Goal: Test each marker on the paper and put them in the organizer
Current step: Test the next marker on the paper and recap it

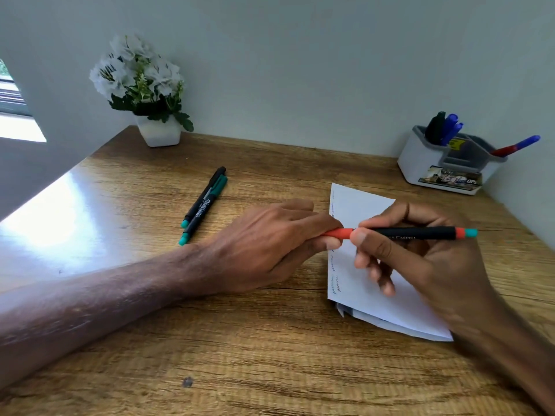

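My left hand [270, 235] pinched the red cap [338, 233] of a marker [414, 233] between thumb and fingers; my right hand [420, 259] held the black body of the same marker with its fingers curled round it; so both hands were closed on that one marker, and they met where the cap joined the body; I could not tell if the cap sat tight or loose.

The marker lay flat in the air, cap to the left; its red and green tail stuck out to the right past my right hand; it hung over the left edge of the paper [357, 205].

The paper was white and lay on the right half of the desk [240, 340]; my right hand covered part of it; small scribbles [336, 280] ran along its left edge.

The organizer [420, 163] stood in the back right corner of the desk, well apart from my hands; it was white with grey inside; a black marker [435, 127] and two blue markers [450, 127] stood in its back left slot; a red and blue pen [516, 145] leaned out over its right side.

Two more lay side by side, touching, left of the middle of the desk; one was the black-cap marker [204, 196], the other the green-cap marker [202, 211]; both caps pointed to the back edge.

A white pot [159, 132] of white flowers [135, 76] stood in the back left corner; bright light shone near the desk's left edge.
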A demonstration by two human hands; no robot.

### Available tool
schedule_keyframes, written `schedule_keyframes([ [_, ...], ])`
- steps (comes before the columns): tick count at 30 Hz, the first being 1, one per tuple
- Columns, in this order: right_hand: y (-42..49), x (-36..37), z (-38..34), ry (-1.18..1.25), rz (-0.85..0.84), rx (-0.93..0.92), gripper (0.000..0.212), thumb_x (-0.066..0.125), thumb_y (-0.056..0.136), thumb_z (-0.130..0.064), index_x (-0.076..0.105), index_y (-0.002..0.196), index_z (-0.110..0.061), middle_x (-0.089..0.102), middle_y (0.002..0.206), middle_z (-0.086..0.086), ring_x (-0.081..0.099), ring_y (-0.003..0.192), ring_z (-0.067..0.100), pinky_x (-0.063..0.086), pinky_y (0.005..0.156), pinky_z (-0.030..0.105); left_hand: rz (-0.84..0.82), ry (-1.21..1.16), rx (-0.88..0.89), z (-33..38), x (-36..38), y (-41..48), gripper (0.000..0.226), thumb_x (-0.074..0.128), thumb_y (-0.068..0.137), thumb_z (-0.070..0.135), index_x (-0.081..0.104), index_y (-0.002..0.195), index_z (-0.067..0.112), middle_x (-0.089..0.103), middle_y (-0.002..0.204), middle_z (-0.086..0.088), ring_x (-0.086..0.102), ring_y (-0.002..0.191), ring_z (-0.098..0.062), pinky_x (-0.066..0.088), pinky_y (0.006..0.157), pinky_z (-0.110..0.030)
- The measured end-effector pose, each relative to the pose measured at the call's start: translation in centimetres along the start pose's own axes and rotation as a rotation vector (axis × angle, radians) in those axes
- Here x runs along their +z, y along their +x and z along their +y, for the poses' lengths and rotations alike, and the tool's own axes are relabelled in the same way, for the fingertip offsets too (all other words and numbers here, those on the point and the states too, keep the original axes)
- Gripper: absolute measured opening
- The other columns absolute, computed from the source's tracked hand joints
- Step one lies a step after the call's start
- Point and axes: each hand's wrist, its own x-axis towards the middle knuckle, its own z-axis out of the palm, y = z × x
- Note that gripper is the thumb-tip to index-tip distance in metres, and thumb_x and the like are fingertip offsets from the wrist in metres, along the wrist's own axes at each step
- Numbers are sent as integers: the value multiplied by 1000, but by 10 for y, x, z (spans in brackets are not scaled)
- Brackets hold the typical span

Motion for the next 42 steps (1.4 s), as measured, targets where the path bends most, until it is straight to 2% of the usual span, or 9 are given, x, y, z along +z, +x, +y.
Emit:
schedule_keyframes([
  [4,1,1,4,-21,-27,-79,13,77,78,-3,70,87,5,72,63,13,58,37,26,44,34,26,15,-36,2,0,1,0,38,40,108,34,66,120,10,65,83,1,55,71,-14,48,61,-38],
  [13,6,-9,1,-59,-39,-28,16,83,75,-8,77,89,-4,76,72,12,66,50,27,50,40,29,-20,-121,-28,0,1,3,41,38,108,39,64,127,14,69,98,-1,64,82,-17,51,66,-39],
  [17,6,-18,-11,-94,71,17,18,81,73,-20,81,91,-18,80,84,-4,69,58,14,58,51,28,136,-219,-100,2,-2,7,34,49,105,37,63,130,18,71,91,9,67,77,-10,56,61,-39],
  [22,9,-37,-16,-48,140,-19,22,79,76,-19,79,98,-15,81,90,-3,76,80,13,61,64,27,327,-433,-269,8,-12,17,25,63,96,35,74,113,21,75,90,16,72,95,-6,59,79,-25],
  [30,10,-66,-16,227,342,18,40,83,68,-28,79,103,-10,79,99,13,74,93,26,60,71,27,491,-581,-238,23,-30,63,15,73,95,26,79,107,20,75,91,0,67,83,-26,59,63,-46],
  [32,8,-70,-17,86,368,-21,32,84,73,-23,80,103,-12,81,96,7,75,89,22,60,72,25,549,-600,-201,30,-35,78,13,73,95,25,80,102,16,75,85,-1,62,78,-33,51,52,-44],
  [36,4,-68,-15,-389,338,-114,27,84,80,-19,77,104,-28,79,92,-18,76,78,4,60,68,17,564,-548,-136,45,-30,107,13,75,93,29,81,96,17,77,87,6,63,76,-27,52,56,-48],
  [39,5,-71,-8,-625,355,-119,32,81,84,-29,73,115,-31,72,95,-26,72,85,-7,55,68,7,507,-505,-164,52,-17,121,14,73,94,34,80,97,23,73,84,13,61,76,-15,52,57,-36],
  [42,8,-82,-2,-705,420,-45,27,78,89,-27,74,115,-25,74,95,-16,71,83,-3,57,73,14,374,-407,-253,44,4,123,19,64,100,35,75,108,22,72,94,19,65,84,1,51,70,-16],
])
